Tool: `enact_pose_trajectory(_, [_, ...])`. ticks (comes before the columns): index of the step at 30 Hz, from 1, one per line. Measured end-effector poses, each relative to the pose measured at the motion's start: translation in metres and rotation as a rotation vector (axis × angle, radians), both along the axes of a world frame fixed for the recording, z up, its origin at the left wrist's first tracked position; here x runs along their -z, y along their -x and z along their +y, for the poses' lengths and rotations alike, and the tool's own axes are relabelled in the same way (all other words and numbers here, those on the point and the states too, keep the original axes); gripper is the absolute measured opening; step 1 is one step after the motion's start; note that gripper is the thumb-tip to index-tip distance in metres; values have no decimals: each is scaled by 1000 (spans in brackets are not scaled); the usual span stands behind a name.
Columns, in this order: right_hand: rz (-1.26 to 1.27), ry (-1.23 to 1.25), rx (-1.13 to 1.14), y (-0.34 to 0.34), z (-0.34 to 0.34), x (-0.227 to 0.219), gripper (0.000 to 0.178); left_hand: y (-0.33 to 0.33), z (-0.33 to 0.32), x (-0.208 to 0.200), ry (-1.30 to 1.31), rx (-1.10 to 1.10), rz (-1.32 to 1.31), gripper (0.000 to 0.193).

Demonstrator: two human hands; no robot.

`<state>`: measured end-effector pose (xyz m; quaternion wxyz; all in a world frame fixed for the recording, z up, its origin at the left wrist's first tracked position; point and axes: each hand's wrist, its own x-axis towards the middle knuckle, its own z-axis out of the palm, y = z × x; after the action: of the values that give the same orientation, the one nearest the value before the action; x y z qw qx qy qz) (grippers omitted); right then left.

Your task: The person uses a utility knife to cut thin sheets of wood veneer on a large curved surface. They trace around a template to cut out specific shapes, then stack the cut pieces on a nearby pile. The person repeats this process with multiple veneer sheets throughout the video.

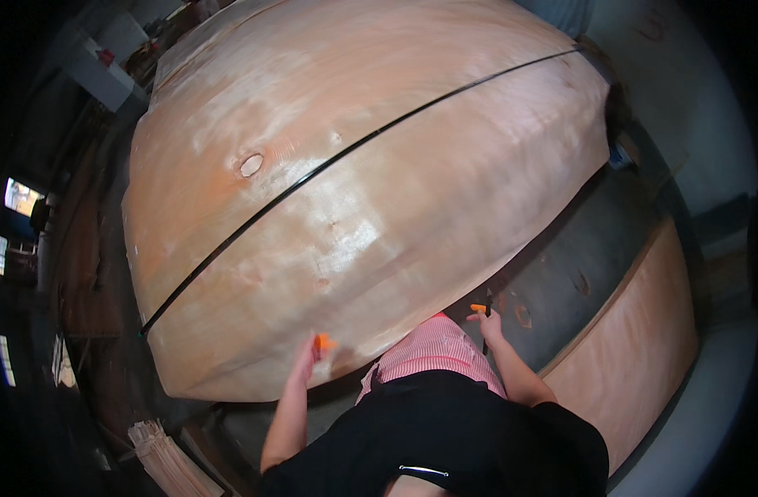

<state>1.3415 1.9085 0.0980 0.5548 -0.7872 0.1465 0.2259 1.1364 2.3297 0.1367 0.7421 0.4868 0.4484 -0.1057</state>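
A large, pale wood veneer sheet point(445, 190) with a knot hole spreads out in front of me. Across it lies a long, thin black strip point(313, 174), slanting from lower left to upper right. Over the sheet's near edge is my left hand point(307, 351), with a small orange thing point(323, 342) at its fingertips. Motion smears those fingers, so I cannot make out whether they grip it or wear it. My right hand point(492, 325), beyond the sheet's edge, is closed on a slim dark tool point(488, 303). An orange bit point(478, 308) shows beside that tool.
To the right, another veneer sheet point(636, 331) lies by a dark grey surface point(561, 265) with knot marks. Bundled wood strips point(168, 455) stand at the lower left. A pale wall point(685, 99) rises at the right, and the dim workshop on the left has bright windows point(21, 196).
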Motion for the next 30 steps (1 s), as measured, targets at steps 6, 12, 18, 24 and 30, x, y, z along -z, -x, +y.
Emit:
enact_pose_trajectory(6, [-210,-1,-324,-120,81,-29,18,-204,77,-31,-138,-245,-227,37])
enact_pose_trajectory(12, [-502,314,-937,-219,157,-79,17,-261,139,4,315,-673,-48,63])
enact_pose_trajectory(18, [-763,305,-1510,-253,273,-112,29,-258,155,21,567,-749,-43,45])
enact_pose_trajectory(24, [-845,601,-1544,-244,362,-79,26,-270,144,-29,375,-772,-293,44])
enact_pose_trajectory(30, [-674,822,-1428,-247,355,-82,18,-219,170,-55,347,-719,-397,39])
